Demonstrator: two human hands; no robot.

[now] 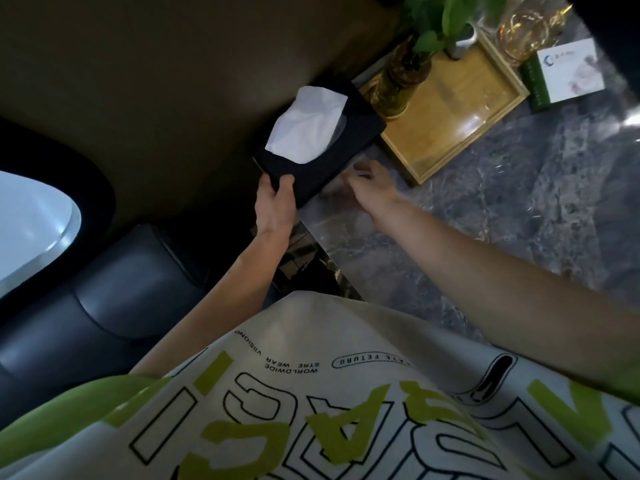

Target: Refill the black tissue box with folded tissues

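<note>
Our left hand (275, 206) grips the near corner of the black tissue box (320, 148), thumb on top and fingers hidden under it. Our right hand (370, 185) sits just beside the box's right edge, over the marble table (519, 209); it is blurred, fingers loosely spread — we cannot tell whether it touches the box or holds anything.

The one box lies at the table's left edge, its near corner overhanging toward our left hand. One white tissue (306, 124) bunches up out of the slot in its top.

Just beyond the box sits one wooden tray (460, 109). At its far left corner stands a glass vase (398, 84) with a green plant (440, 19). We count one clear glass vessel (523, 32) past the tray — others near it are too blurred to count — and one green-and-white carton (561, 72) to the tray's right.

Left of the table runs a dark leather seat (110, 306).
</note>
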